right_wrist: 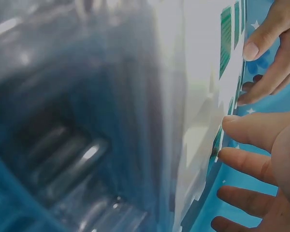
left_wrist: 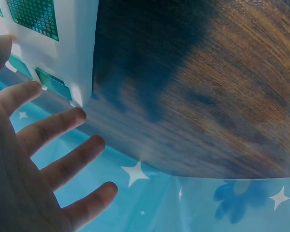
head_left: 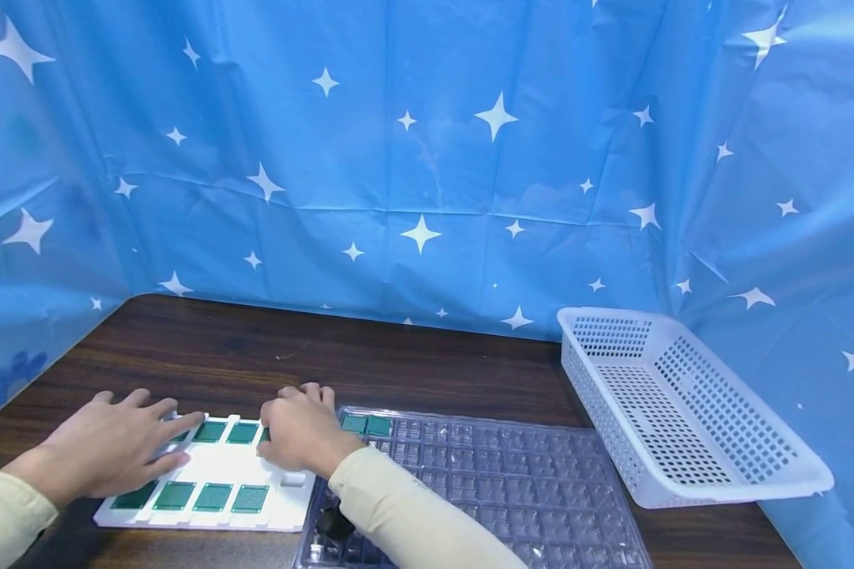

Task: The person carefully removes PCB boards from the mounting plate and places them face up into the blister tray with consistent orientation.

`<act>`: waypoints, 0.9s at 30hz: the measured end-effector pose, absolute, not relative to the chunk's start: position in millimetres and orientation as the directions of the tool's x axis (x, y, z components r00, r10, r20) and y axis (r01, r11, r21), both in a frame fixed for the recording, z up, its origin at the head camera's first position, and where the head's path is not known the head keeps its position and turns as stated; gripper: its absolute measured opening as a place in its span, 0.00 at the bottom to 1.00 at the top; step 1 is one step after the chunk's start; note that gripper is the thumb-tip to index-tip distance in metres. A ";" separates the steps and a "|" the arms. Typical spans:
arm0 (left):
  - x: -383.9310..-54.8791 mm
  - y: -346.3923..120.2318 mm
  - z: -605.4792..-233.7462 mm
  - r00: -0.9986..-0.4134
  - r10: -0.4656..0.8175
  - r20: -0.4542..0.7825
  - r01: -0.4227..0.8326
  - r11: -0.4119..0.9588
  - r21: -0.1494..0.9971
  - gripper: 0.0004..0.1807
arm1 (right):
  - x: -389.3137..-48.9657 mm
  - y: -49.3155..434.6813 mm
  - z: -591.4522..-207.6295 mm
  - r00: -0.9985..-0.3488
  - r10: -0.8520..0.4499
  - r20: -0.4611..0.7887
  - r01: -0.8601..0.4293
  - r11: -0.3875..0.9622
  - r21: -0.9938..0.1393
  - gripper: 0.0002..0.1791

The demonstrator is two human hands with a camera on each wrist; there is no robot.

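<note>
My left hand (head_left: pixel 110 446) lies over the left end of a white holder (head_left: pixel 217 466), fingers spread and straight. In the left wrist view its thumb and index finger rest at the holder's edge, near a green circuit board (left_wrist: pixel 53 83). The right hand (head_left: pixel 302 427) is at the holder's far right, its thumb and index fingertips at opposite edges of a green perforated circuit board (right_wrist: pixel 216 145), mostly hidden by the hand in the head view. Several more boards (head_left: pixel 213 497) sit in two rows of the holder. One slot (head_left: pixel 294 479) at its near right holds no board.
A clear plastic tray (head_left: pixel 498 458) with many small pockets lies under the right forearm; two green boards (head_left: pixel 366 424) sit in its far left corner. A dark round object (head_left: pixel 335 524) is by the right sleeve. A white perforated basket (head_left: pixel 683 411) stands at the right.
</note>
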State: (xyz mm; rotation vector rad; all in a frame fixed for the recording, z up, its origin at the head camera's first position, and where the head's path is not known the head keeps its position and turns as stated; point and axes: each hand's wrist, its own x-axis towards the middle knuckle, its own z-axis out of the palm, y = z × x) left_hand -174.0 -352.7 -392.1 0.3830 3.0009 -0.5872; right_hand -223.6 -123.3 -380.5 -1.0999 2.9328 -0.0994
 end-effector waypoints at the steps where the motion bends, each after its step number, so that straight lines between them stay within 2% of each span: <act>1: -174.3 -352.7 -392.0 -0.969 0.224 -0.108 0.248 0.899 -0.362 0.39 | -223.5 -124.2 -380.3 -0.755 -0.655 0.015 -0.655 0.753 -0.057 0.06; 3: -174.8 -353.4 -392.1 -0.969 0.220 -0.109 0.245 0.901 -0.358 0.43 | -223.5 -125.7 -379.8 -0.761 -0.649 0.019 -0.649 0.760 -0.039 0.04; 9: -173.6 -351.0 -388.5 -0.968 0.224 -0.111 0.249 0.901 -0.356 0.42 | -224.6 -127.4 -379.3 -0.774 -0.632 0.036 -0.632 0.775 -0.004 0.15; 11: -172.6 -349.5 -386.2 -0.967 0.228 -0.110 0.253 0.899 -0.358 0.39 | -224.8 -127.4 -379.9 -0.777 -0.628 0.036 -0.629 0.777 -0.007 0.13; 17: -175.6 -352.8 -391.3 -0.968 0.224 -0.115 0.251 0.900 -0.357 0.42 | -223.9 -127.8 -380.5 -0.786 -0.617 0.030 -0.617 0.787 0.003 0.06; 27: -178.8 -355.1 -394.0 -0.969 0.215 -0.124 0.245 0.902 -0.356 0.43 | -223.7 -127.5 -382.5 -0.788 -0.613 0.056 -0.614 0.789 -0.006 0.04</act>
